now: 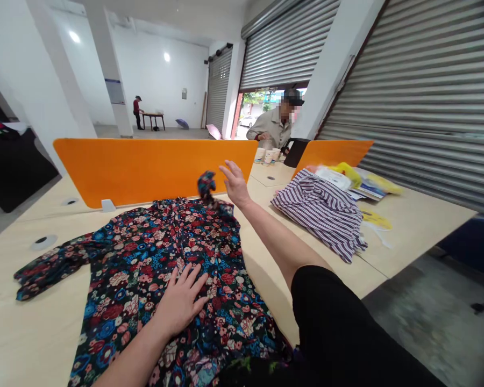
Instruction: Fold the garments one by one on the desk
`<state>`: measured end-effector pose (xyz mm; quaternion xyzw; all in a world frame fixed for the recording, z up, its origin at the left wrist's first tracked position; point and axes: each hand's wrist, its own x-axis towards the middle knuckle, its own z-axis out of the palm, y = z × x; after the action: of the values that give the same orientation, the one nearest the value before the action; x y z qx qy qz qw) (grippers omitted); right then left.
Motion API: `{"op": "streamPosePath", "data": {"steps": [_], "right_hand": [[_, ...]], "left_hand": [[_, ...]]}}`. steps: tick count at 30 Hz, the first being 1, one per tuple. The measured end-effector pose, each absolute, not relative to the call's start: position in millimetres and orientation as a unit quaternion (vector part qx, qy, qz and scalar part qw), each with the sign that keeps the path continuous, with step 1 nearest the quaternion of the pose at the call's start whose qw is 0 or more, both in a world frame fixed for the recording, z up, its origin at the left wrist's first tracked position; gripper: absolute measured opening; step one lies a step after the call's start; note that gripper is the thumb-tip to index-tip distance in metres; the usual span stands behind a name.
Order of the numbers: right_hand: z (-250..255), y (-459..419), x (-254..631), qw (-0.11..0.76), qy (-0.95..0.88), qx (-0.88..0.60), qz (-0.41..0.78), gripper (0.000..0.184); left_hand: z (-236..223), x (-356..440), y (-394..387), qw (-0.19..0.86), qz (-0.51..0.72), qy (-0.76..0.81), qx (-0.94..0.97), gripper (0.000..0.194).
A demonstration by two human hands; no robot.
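Note:
A dark floral shirt (161, 258) lies spread on the wooden table, one sleeve stretched out to the left. Flat on its front rests my left hand (180, 305), fingers spread. My right hand (236, 185) is raised beyond the shirt's right shoulder with its fingers extended and nothing visible in them. Just left of those fingers, the shirt's right sleeve (207, 185) is up in the air, its cuff end blurred and folded back over the shoulder. A narrow gap shows between hand and cuff.
An orange divider (153, 169) stands along the table's far side. To the right lie a striped garment (322, 207) and yellow plastic packaging (349, 173). Several paper cups (268, 156) and a black container (296, 152) stand near a person (276, 126). Another person (137, 113) is far back.

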<state>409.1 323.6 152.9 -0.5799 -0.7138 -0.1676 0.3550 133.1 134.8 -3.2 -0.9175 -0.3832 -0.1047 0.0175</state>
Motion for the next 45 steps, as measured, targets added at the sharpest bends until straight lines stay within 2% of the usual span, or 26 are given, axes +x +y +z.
{"op": "streamPosePath", "data": {"steps": [4,11,17,22,27,32,34,39,45], "right_hand": [[120,317,403,0.344,-0.674,-0.646,-0.099,0.05],[38,283,383,0.16,-0.713,-0.682,0.038,0.034],[31,272,374,0.06,-0.626,-0.773,0.081,0.048],[29,274,362,0.137,-0.624,-0.769,0.022,0.054],[6,273,361,0.122,-0.648,-0.751,0.037,0.058],[3,277,365,0.13,-0.654,-0.745,0.036,0.059],[5,277,366,0.129,-0.657,-0.742,0.042,0.059],[6,278,368,0.126,-0.662,-0.736,0.055,0.059],[8,278,370,0.125,-0.658,-0.741,0.051,0.058]], "left_hand": [[-2,134,134,0.007,-0.1,-0.387,-0.917,0.054],[0,135,132,0.001,-0.109,-0.388,-0.915,0.053],[6,135,129,-0.003,-0.108,-0.39,-0.915,0.053],[10,131,129,-0.041,-0.143,-0.407,-0.901,0.055],[25,103,160,0.001,-0.244,-0.498,-0.832,0.036],[44,76,221,0.16,-0.115,-0.547,-0.814,0.038],[47,74,244,0.189,-0.073,-0.541,-0.816,0.041],[51,74,271,0.19,-0.046,-0.518,-0.832,0.034],[56,62,248,0.175,-0.05,-0.527,-0.83,0.036]]}}
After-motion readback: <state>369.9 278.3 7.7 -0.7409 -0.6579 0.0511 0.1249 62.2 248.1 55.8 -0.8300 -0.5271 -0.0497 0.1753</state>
